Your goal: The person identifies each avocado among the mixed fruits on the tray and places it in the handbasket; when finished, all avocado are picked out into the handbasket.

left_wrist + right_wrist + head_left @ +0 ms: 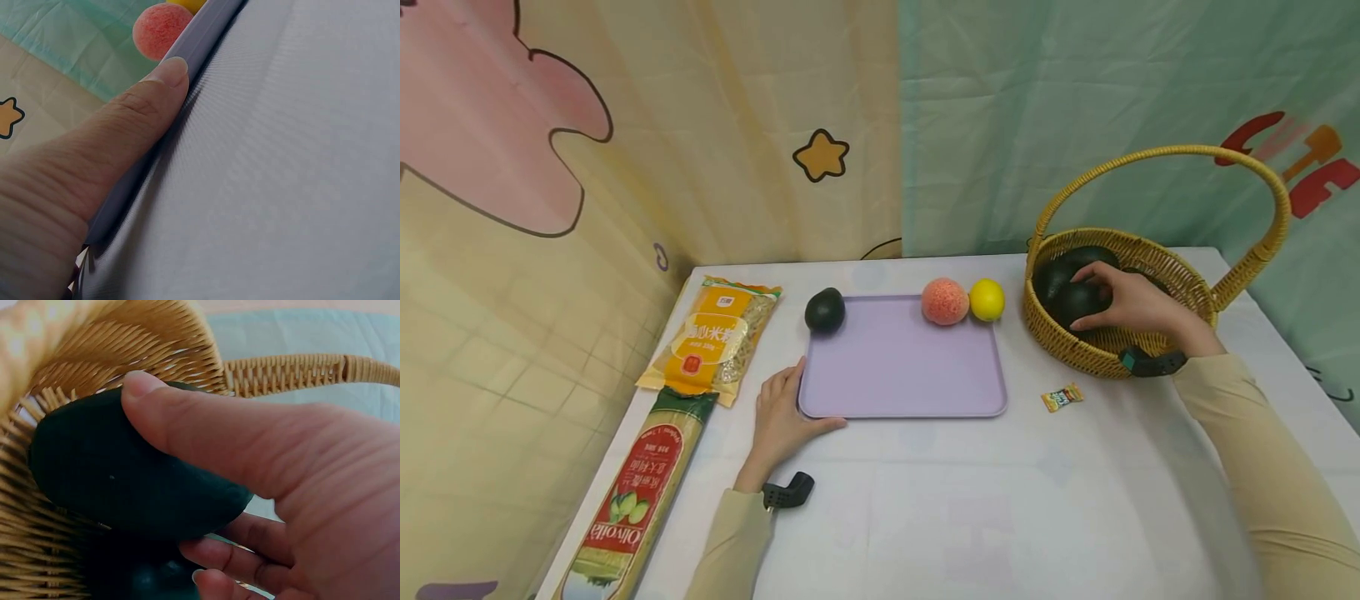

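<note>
My right hand (pixel 1131 302) reaches into the wicker basket (pixel 1071 346) and grips a dark green avocado (pixel 119 469), thumb on one side and fingers on the other. More dark avocados lie in the basket around it, partly hidden. My left hand (pixel 781 417) rests at the near left corner of the lilac tray (pixel 902 367). Its straight thumb (pixel 131 122) lies along the front rim, while the fingers reach up the left side. Another avocado (pixel 825 311) sits at the tray's far left corner. A pink peach (pixel 945 302) and a yellow lemon (pixel 987 300) are at the far right.
Left of the tray lie a yellow grain bag (pixel 707 337) and a long pack of pasta (pixel 636 500). A small wrapped candy (pixel 1062 397) is in front of the basket. The basket's tall handle (pixel 1172 152) arches above my right hand. A printed curtain (pixel 760 125) hangs behind the table.
</note>
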The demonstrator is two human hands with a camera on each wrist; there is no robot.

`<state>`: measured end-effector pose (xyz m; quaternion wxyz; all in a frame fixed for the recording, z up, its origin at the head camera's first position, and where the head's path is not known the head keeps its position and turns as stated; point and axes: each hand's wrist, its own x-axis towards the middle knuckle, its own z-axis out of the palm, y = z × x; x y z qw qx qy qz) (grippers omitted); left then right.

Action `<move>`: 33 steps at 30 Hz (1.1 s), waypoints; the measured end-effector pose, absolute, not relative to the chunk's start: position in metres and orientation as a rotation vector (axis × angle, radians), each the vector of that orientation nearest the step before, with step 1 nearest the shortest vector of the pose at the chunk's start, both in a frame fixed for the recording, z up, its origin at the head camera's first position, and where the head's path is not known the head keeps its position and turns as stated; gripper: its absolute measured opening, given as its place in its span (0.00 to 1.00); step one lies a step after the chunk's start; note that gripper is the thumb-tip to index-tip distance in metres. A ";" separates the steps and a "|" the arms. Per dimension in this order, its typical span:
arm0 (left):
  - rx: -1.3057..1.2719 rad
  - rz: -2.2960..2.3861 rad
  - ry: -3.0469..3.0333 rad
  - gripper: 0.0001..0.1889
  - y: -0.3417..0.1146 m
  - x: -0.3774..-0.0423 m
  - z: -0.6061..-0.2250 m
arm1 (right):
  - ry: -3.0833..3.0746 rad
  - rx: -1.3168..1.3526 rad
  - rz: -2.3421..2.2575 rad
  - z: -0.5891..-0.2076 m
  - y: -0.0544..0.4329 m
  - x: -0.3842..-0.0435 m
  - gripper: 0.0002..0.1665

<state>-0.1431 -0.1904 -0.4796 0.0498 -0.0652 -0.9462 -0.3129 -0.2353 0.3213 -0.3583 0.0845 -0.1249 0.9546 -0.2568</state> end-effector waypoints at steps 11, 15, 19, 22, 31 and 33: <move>-0.199 -0.962 -2.881 0.63 -0.191 -0.144 -0.479 | 2.841 -0.417 -0.690 -0.359 0.321 -0.236 0.44; -0.199 -0.967 -2.875 0.63 -0.191 -0.144 -0.479 | 2.841 -0.422 -0.674 -0.359 0.322 -0.238 0.44; -0.204 -0.961 -2.872 0.63 -0.190 -0.144 -0.480 | 2.846 -0.443 -0.625 -0.360 0.322 -0.241 0.43; -0.208 -0.958 -2.870 0.63 -0.190 -0.144 -0.481 | 2.846 -0.452 -0.579 -0.359 0.323 -0.242 0.44; -0.213 -0.954 -2.880 0.63 -0.191 -0.143 -0.480 | 2.832 -0.420 -0.590 -0.355 0.321 -0.241 0.43; -0.213 -0.955 -2.880 0.63 -0.190 -0.143 -0.480 | 2.832 -0.403 -0.603 -0.356 0.322 -0.241 0.42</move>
